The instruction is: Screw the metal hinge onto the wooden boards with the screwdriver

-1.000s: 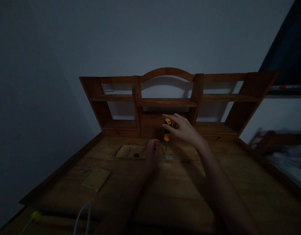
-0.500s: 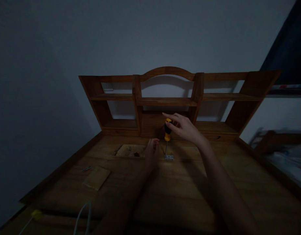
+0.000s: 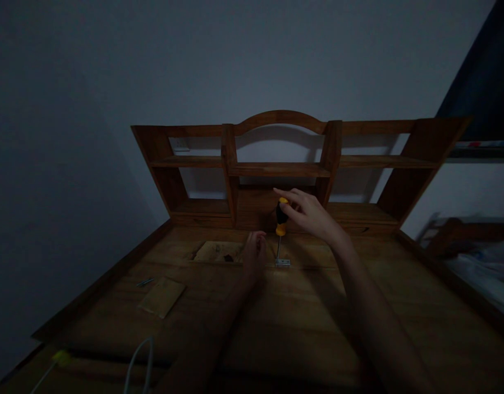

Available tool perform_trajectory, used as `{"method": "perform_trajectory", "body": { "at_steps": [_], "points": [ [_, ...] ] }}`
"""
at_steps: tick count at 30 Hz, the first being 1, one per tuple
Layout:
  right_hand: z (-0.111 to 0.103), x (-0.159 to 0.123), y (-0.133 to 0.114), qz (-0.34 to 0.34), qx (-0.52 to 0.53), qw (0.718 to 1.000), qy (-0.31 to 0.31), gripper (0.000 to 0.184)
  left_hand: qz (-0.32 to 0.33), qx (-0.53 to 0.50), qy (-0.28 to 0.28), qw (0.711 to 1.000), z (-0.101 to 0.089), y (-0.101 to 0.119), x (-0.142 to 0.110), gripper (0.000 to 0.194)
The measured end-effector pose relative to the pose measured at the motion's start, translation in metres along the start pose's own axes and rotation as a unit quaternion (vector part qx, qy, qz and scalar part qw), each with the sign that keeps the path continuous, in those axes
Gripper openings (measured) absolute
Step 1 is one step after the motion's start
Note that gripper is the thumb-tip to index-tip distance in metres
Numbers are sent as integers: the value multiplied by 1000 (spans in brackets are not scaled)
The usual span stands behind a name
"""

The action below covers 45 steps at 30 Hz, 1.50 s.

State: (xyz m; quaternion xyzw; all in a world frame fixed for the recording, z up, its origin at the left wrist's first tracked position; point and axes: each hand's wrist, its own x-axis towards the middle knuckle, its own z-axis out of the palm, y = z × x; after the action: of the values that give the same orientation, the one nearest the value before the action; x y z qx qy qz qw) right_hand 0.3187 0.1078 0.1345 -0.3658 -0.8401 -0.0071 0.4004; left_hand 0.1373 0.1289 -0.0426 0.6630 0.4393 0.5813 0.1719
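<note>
White cord point(image 3: 150, 350): loops up at the wooden desktop's point(image 3: 399, 295) near edge
Brown square point(image 3: 163, 298): lies flat at left, small metal pieces point(image 3: 145, 282) just beside it
Left hand point(image 3: 255, 254): curled near the metal plate point(image 3: 282, 263); in this dim light, whether it grasps anything cannot be told
Right hand point(image 3: 307, 212): fingers grasp the handle's upper part
Screwdriver point(image 3: 281, 219): nearly upright, handle left of the palm, shaft running below the grip to the plate's left end
Shelf unit point(image 3: 279, 171): stands behind

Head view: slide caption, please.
Right hand holds a yellow-and-black screwdriver to a small metal fitting on a wooden surface, left hand close by.
</note>
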Motion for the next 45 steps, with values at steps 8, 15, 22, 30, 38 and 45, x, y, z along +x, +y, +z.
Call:
{"method": "perform_trajectory", "body": {
  "at_steps": [8,15,22,30,38,45],
  "points": [
    [3,1,1,2,-5,1000,10,43,2,4,2,1000,1,-3,0,25],
    [2,0,-4,17,-19,1000,-3,48,5,4,9,1000,0,-2,1,22],
    [-1,0,-2,-12,39,999,-24,40,-2,14,3,1000,-1,-2,0,23],
    [6,0,-1,12,-49,999,3,43,6,0,6,1000,-2,2,0,21],
    [5,1,2,-6,1,1000,-17,44,-1,-10,1,1000,-2,3,0,22],
    [7,0,-1,6,-38,999,3,46,-7,6,6,1000,-2,1,0,23]
  ]
}}
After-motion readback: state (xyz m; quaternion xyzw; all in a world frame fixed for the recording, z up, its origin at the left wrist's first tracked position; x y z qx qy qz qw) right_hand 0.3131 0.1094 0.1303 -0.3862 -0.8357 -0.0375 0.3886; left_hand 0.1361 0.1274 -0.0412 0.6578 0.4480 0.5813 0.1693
